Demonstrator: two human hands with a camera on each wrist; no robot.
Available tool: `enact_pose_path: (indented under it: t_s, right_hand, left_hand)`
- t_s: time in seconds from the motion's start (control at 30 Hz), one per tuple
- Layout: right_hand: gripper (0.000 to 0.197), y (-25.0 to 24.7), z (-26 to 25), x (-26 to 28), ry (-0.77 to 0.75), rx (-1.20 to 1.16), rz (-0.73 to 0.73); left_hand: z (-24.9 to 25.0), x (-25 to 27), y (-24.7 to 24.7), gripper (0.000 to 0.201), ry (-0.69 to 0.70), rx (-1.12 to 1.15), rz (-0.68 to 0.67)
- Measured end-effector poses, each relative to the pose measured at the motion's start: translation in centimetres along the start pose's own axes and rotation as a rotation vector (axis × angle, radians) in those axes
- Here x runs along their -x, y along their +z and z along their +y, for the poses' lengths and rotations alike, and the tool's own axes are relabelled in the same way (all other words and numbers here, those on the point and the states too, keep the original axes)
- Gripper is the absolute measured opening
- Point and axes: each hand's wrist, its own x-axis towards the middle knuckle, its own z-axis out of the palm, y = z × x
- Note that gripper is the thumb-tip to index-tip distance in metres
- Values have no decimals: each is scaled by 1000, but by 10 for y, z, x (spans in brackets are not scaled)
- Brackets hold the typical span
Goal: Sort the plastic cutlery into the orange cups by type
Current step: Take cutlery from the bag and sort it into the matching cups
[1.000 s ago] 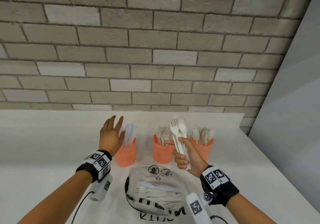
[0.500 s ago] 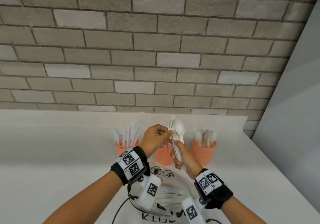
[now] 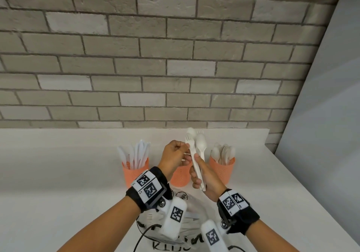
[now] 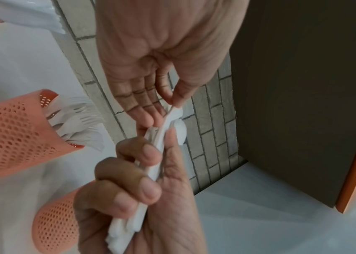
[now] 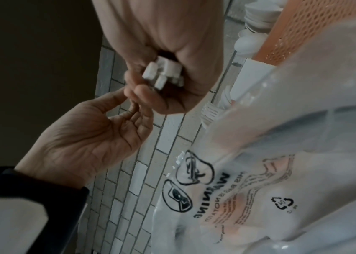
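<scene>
Gripping cutlery bundle [image 3: 198, 166] upright, R hand [image 3: 206, 177] fingers curled round handles; L hand [image 3: 174, 157] pinching fork [image 3: 190, 144] neck.

Cups [image 3: 134, 170]: perforated orange plastic, matt. Cutlery [image 3: 196, 154]: white plastic, matt. Bag [image 5: 259, 189]: clear glossy film, printed. Desk [image 3: 58, 173]: smooth white. Wall [image 3: 155, 56]: rough grey brick.

Right hand [image 3: 206, 175] grips cutlery bundle [image 3: 197, 154] upright; left hand [image 3: 174, 155] pinches fork [image 3: 190, 144] from it.

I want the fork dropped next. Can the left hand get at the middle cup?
Probably yes: the left hand pinches the fork just above the middle cup, whose mouth it partly hides.
</scene>
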Motion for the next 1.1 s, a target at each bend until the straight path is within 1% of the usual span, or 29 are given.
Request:
enact_pose_path:
  t_s: [0.17, 0.27, 0.33, 0.4, 0.5, 0.57, 0.63, 0.67, 0.73, 0.77, 0.83, 0.87, 0.97, 1.0, 1.1]
  right_hand:
    - [35, -2, -1, -1, 38, -107, -25]
    - [34, -3, -3, 0, 66, -151, -31]
    - [35, -4, -3, 1, 59, -120, -22]
    - [35, -4, -4, 2, 39, -64, 6]
    - [31, -8, -5, 4, 10, -62, 41]
    - [30, -13, -8, 5, 15, -108, 36]
    - [30, -16, -9, 6, 33, -163, 25]
    - [28, -16, -10, 7, 43, -184, 21]
    - [24, -16, -13, 10, 59, -196, 17]
    - [22, -15, -14, 12, 67, -199, 13]
    - [19, -15, -15, 14, 97, -245, -13]
    - [19, -16, -15, 15, 117, -284, -37]
    - [21, -15, -17, 19, 175, -342, -113]
    - [22, -14, -17, 21, 190, -341, -134]
    - [23, -14, -20, 26, 205, -322, -173]
  left_hand:
    - [2, 3, 3, 9, 38, 4, 11]
    - [1, 5, 4, 10, 86, -41, 4]
    - [2, 7, 6, 11, 120, -52, 17]
    - [6, 9, 8, 11, 123, 55, 51]
    - [15, 7, 5, 9, 46, 273, 129]
    - [15, 0, 1, 8, -5, 311, 191]
    - [12, -5, -3, 16, -77, 299, 204]
    - [9, -6, -5, 22, -118, 276, 186]
    - [4, -3, -6, 37, -178, 184, 106]
    - [1, 0, -6, 40, -189, 114, 60]
    - [-3, 6, -2, 37, -187, -7, -17]
    - [-4, 8, 0, 33, -185, -33, -57]
    - [-8, 13, 9, 20, -184, 13, -192]
    - [-8, 13, 12, 20, -181, 48, -212]
    - [-10, 13, 15, 21, -165, 95, -209]
